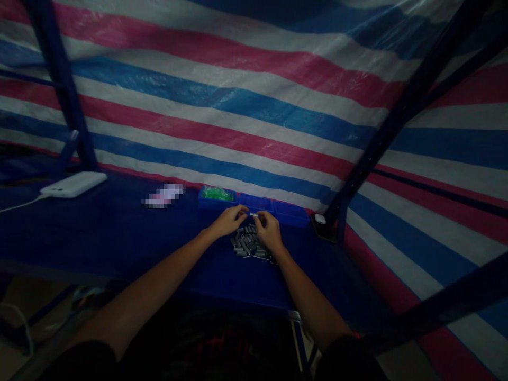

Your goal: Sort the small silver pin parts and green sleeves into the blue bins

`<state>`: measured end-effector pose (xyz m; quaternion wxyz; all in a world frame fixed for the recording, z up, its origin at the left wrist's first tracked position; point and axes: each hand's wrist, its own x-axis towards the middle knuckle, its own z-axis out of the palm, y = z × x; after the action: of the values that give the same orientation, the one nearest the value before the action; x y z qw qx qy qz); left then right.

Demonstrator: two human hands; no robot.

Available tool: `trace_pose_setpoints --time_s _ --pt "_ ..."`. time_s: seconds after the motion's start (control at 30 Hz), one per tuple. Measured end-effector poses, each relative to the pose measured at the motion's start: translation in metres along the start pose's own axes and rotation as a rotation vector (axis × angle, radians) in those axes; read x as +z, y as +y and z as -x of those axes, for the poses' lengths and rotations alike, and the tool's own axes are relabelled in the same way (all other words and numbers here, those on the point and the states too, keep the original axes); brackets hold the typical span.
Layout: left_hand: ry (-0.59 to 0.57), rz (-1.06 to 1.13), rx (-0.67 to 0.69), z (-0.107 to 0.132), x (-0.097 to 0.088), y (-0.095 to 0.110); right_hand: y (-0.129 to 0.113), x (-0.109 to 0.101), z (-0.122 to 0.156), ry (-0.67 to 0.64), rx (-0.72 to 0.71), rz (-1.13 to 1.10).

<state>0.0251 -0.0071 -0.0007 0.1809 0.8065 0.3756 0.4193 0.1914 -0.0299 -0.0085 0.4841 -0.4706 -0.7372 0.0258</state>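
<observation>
My right hand [269, 231] pinches a small, pale metallic cylinder [254, 215] between thumb and fingers. Facing it, my left hand [229, 220] has its fingers curved and a gap between thumb and forefinger; nothing shows in it. Its fingertips are close to the cylinder's left end, and I cannot tell whether they touch. Below and between both hands lies a heap of short grey metal cylinders [246, 242] on the dark blue tabletop [159, 243]. Just beyond the hands stand blue bins, the middle bin [256, 201] partly hidden by my fingers.
Green pieces fill the left bin [217, 195]; another blue bin [291, 212] stands at right. A dark flat object with a white case [319, 218] on it lies by the right post. Leftward are a blurred-out item [163, 196] and a white power bank [74, 183] with a cable. Striped sheeting [222, 106] hangs behind.
</observation>
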Motion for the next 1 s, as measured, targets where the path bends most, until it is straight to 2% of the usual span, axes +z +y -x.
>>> trace_pose_setpoints --time_s 0.1,0.23,0.3,0.43,0.73,1.0 --pt "-0.008 -0.02 -0.013 0.0 0.005 -0.007 0.004 -0.002 -0.006 0.009 0.014 -0.021" --pt "-0.074 -0.061 0.068 0.003 0.008 -0.012 0.007 -0.008 -0.01 -0.03 0.035 -0.04" --pt "-0.05 -0.092 0.082 0.005 0.007 -0.013 0.008 -0.011 -0.01 -0.043 0.063 -0.049" --pt "0.013 -0.127 0.096 0.006 0.002 -0.009 0.003 -0.011 -0.008 -0.098 0.082 -0.101" --pt "-0.002 -0.135 0.155 0.008 0.001 0.01 -0.004 -0.01 -0.009 -0.117 0.054 -0.093" --pt "0.015 -0.209 0.132 0.007 0.004 0.007 -0.009 -0.006 -0.005 -0.173 0.068 -0.097"
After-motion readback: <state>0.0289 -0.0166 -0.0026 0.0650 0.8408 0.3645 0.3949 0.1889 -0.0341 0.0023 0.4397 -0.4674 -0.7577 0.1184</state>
